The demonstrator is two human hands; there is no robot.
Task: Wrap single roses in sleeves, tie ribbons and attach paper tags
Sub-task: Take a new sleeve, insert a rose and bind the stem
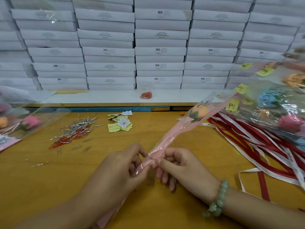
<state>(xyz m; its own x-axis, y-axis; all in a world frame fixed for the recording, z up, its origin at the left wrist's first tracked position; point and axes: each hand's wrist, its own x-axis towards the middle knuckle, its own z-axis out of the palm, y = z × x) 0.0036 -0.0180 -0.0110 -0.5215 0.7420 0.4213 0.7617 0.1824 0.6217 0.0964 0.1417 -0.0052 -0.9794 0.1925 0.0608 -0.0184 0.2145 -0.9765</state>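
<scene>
The rose, an orange one, sits inside a pink-and-clear sleeve that slants up and to the right from the hands, off the wooden table. From the head view, both hands meet at the sleeve's narrow lower end. The left hand curls its fingers round the gathered film. The right hand, with a green bracelet at the wrist, pinches the neck between thumb and forefinger, its other fingers curled beneath. This hold probably keeps the film bunched tight against the stem, so a tie can go on without the wrap springing open.

The supplies lie within reach. Silver twist ties and paper clips are to the left, paper tags ahead, and red and white ribbons fan out on the right. Finished roses with yellow tags are piled at far right, out of the working area. White boxes are stacked behind.
</scene>
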